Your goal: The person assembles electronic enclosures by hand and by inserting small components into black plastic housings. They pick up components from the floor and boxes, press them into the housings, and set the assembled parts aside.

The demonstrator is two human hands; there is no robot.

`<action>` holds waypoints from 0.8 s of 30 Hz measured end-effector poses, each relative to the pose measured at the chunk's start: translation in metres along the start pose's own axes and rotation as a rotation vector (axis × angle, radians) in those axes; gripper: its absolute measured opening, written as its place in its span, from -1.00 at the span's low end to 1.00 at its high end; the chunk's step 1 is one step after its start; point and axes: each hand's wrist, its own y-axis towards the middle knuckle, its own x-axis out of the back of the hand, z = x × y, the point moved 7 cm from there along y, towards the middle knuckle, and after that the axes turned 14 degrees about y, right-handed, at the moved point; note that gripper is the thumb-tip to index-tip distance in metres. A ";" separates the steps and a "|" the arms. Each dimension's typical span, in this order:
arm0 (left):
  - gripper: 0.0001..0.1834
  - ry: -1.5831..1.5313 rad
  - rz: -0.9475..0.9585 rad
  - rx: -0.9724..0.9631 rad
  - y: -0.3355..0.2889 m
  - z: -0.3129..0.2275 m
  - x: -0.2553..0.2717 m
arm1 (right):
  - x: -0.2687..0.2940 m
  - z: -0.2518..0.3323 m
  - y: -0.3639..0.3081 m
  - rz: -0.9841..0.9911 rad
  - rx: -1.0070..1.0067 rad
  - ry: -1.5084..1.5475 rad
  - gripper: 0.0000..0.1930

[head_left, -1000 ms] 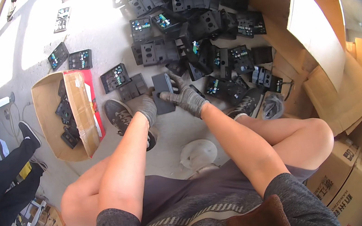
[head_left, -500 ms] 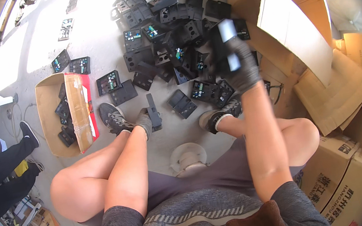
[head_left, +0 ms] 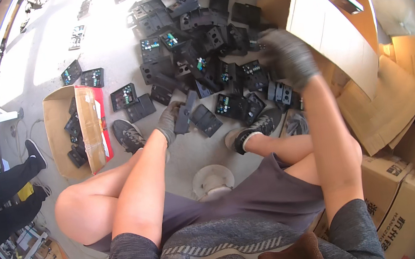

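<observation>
My left hand (head_left: 170, 122), in a dark grey glove, grips a black plastic casing (head_left: 184, 114) upright above the floor between my shoes. Over the right side of the heap of black casings (head_left: 201, 50), my gloved right hand (head_left: 293, 57) is blurred by motion. Its fingers look spread, and no thing shows in them. A dark flat device with a pale face (head_left: 350, 2) appears at the inner wall of the large open carton (head_left: 329, 31), well apart from my right hand. Several casings in the heap show green circuit boards.
A smaller carton (head_left: 69, 155) with black casings inside stands by my left shoe. Flattened cardboard (head_left: 383, 103) and closed cartons (head_left: 412, 206) lie on the right. A floor fixture (head_left: 212, 179) is between my legs. Another person's dark-clad legs (head_left: 1, 187) show at the left.
My right hand has moved right and no longer has the dark device, which now appears at the large carton. My left hand has raised its casing up and to the right.
</observation>
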 end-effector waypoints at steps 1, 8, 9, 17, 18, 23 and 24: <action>-0.59 -0.090 0.168 0.081 -0.013 -0.012 -0.018 | -0.033 -0.033 -0.014 0.212 -0.109 -0.133 -0.53; -0.46 -0.192 0.585 0.160 -0.071 -0.064 -0.065 | -0.117 -0.110 -0.035 0.658 -0.130 -0.405 -0.65; -0.44 -0.238 0.572 0.155 -0.076 -0.072 -0.066 | -0.119 -0.097 -0.034 0.623 -0.083 -0.395 -0.72; -0.18 -0.070 0.152 -0.535 -0.135 -0.178 -0.105 | -0.086 -0.025 -0.063 0.207 -0.231 0.144 -0.75; -0.26 0.045 0.207 -0.577 -0.133 -0.190 -0.104 | -0.095 -0.006 -0.076 0.339 -0.113 -0.005 -0.72; -0.44 0.134 0.040 -0.757 -0.180 -0.246 -0.086 | -0.011 0.119 -0.115 0.221 0.476 -0.415 -0.57; -0.40 0.263 0.051 -0.765 -0.187 -0.253 -0.082 | 0.033 0.127 -0.128 -0.045 0.302 -0.237 -0.58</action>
